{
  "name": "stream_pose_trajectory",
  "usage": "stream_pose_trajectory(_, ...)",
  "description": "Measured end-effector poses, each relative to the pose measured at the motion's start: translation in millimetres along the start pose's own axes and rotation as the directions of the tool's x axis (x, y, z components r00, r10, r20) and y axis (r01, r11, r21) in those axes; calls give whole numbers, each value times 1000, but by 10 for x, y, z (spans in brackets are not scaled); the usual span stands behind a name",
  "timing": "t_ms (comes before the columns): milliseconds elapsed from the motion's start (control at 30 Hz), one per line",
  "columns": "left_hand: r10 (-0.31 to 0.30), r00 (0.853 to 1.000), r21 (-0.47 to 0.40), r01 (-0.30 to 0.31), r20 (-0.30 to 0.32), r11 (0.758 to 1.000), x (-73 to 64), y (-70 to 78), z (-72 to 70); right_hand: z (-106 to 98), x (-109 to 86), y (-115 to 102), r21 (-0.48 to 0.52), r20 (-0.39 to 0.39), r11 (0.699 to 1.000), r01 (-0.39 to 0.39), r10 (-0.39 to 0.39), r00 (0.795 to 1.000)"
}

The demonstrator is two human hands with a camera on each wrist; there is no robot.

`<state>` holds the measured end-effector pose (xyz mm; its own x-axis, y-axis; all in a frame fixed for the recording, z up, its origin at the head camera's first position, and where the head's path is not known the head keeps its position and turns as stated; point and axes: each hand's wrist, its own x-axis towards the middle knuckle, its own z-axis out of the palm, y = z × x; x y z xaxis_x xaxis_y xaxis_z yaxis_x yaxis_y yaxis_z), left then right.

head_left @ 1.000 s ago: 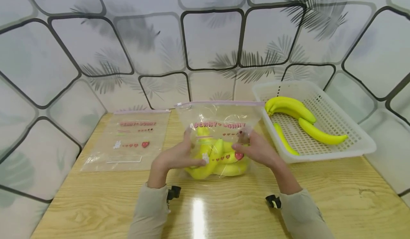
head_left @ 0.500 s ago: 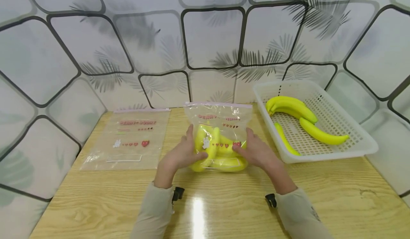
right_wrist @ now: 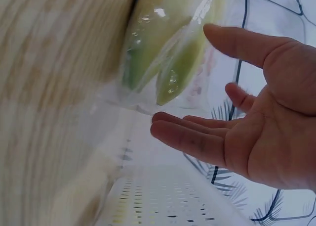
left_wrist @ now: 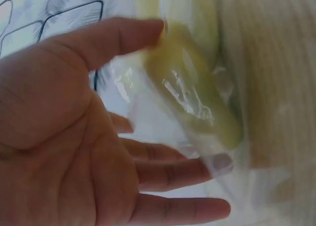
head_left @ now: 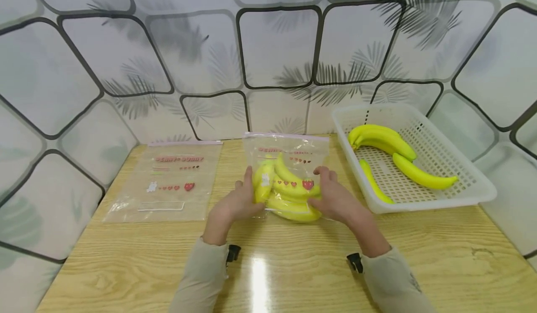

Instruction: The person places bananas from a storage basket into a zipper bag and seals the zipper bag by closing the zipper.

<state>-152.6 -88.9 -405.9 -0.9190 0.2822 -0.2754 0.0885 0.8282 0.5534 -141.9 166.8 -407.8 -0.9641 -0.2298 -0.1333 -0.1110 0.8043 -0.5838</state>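
Observation:
A clear zip bag [head_left: 293, 144] with a lilac zip strip and pink print lies on the table in the middle of the head view. Several yellow bananas [head_left: 293, 208] are inside it. My left hand [head_left: 236, 202] is at the bag's left side, fingers extended, with the thumb tip over the plastic in the left wrist view. At the right side my right hand [head_left: 337, 198] is held likewise. In the right wrist view its fingers are straight and spread, thumb tip at the bag and banana tips [right_wrist: 180, 77] close by.
Another zip bag [head_left: 168, 175], flat with nothing in it, lies on the left of the wooden table [head_left: 134, 266]. A white perforated basket [head_left: 455, 164] on the right holds several bananas [head_left: 423, 173]. Behind stands a patterned backdrop [head_left: 277, 47].
The bag has settled from tilted up to lying lower and flatter, its bananas shifting inside. My hands have moved from gripping its front to its sides, and their hold has loosened.

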Motion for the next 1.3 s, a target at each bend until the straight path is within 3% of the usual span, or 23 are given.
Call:
stream_pose_trajectory(400,-67,991,83,77,-116,994,76,-58,47,35,48,43,-133,7,988,76,-76,997)
stream_pose_trajectory(467,-56,988,122,74,-143,990,69,-46,41,43,41,19,-138,5,985,101,-101,995)
stream_pose_trajectory(567,18,986,201,15,-164,980,53,-3,19,41,29,-21,-167,5,974,155,-157,988)
stream_pose_trajectory(700,135,986,295,-99,-101,950,40,32,-1,31,11,-39,-215,25,959,185,-184,983)
stream_pose_trajectory(800,164,985,319,-136,-62,938,50,9,0,44,6,-39,-227,60,960,165,-156,986)
stream_pose_trajectory(1000,138,988,272,-115,-68,955,82,-83,-27,142,21,-43,-261,94,950,173,-153,984)
stream_pose_trajectory(1300,130,987,268,-102,-90,958,118,-137,-39,221,10,-59,-252,58,944,211,-203,977)
